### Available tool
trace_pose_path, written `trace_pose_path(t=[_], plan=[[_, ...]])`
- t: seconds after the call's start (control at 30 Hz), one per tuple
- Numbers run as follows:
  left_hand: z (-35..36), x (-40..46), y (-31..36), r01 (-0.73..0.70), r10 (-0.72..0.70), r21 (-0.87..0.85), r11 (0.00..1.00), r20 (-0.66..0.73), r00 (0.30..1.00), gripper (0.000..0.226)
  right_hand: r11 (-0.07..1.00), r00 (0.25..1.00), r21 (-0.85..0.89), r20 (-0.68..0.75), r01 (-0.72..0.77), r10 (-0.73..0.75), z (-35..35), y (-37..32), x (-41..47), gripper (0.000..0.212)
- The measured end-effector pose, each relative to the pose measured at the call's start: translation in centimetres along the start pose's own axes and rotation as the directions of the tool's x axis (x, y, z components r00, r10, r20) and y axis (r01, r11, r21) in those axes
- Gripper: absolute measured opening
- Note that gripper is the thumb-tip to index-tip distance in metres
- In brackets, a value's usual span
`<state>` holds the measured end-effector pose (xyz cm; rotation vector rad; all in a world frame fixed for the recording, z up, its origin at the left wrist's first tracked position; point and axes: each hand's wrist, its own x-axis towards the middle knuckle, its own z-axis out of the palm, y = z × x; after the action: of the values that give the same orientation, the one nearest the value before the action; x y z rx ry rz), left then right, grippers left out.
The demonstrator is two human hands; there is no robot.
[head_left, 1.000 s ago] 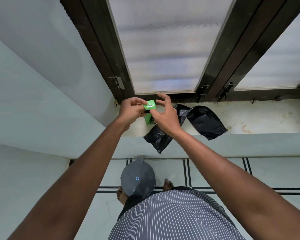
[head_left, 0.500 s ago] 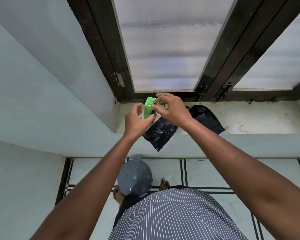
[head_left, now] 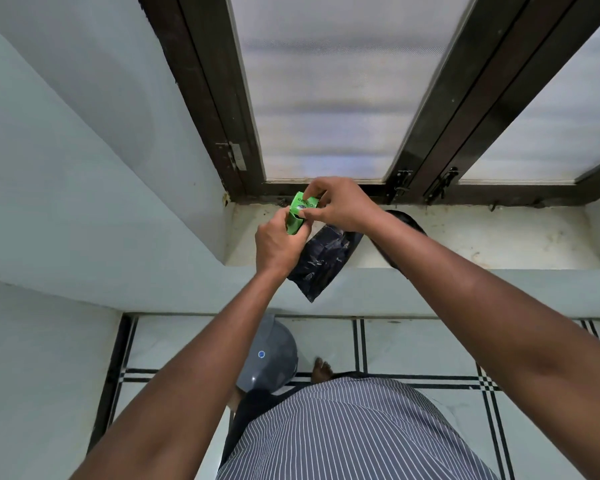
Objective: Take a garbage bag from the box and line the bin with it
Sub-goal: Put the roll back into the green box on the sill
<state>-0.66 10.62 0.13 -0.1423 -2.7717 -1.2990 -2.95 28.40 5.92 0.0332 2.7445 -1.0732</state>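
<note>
A small green box [head_left: 299,213] is held above the left end of the window sill [head_left: 465,244]. My left hand [head_left: 277,244] grips its lower part from below. My right hand [head_left: 340,206] pinches its top flap from the right. A black garbage bag [head_left: 321,263] lies on the sill under my hands, one end hanging over the sill's front edge; its far part is hidden behind my right forearm. The grey round-lidded bin [head_left: 274,358] stands on the floor below the sill, partly covered by my left forearm.
A dark-framed frosted window [head_left: 326,98] rises behind the sill. A pale wall [head_left: 84,168] closes the left side. The tiled floor [head_left: 413,344] has black lines. My striped shirt [head_left: 343,434] and a bare foot [head_left: 321,368] show beside the bin.
My left hand has slid from the box's left side to under it. My right hand has come up over the box's top. The view has shifted slightly right.
</note>
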Motion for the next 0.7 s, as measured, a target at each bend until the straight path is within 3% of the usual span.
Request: trace_pose_path(t=[0.27, 0.57, 0.63, 0.7], plan=[[-0.5, -0.3, -0.2, -0.033, 0.033, 0.007, 0.999, 0.018, 0.999, 0.04, 0.994, 0.98, -0.099, 0.189, -0.039, 0.057, -0.9, -1.6, 2.6, 0.075], [-0.7, -0.7, -0.3, -0.137, 0.137, 0.012, 0.991, -0.001, 0.991, 0.052, 0.954, 0.984, -0.298, 0.177, 0.023, 0.031, -0.5, -3.7, 3.4, 0.051], [-0.5, -0.7, -0.9, -0.182, 0.183, 0.028, 0.983, -0.027, 0.983, 0.038, 0.968, 0.987, -0.25, 0.158, 0.021, 0.019, -0.3, -3.5, 3.0, 0.05], [-0.4, -0.6, -1.4, -0.133, 0.132, -0.033, 0.991, -0.029, 0.991, 0.03, 0.995, 0.985, -0.096, 0.169, -0.022, 0.038, 0.3, -2.6, 2.4, 0.048]])
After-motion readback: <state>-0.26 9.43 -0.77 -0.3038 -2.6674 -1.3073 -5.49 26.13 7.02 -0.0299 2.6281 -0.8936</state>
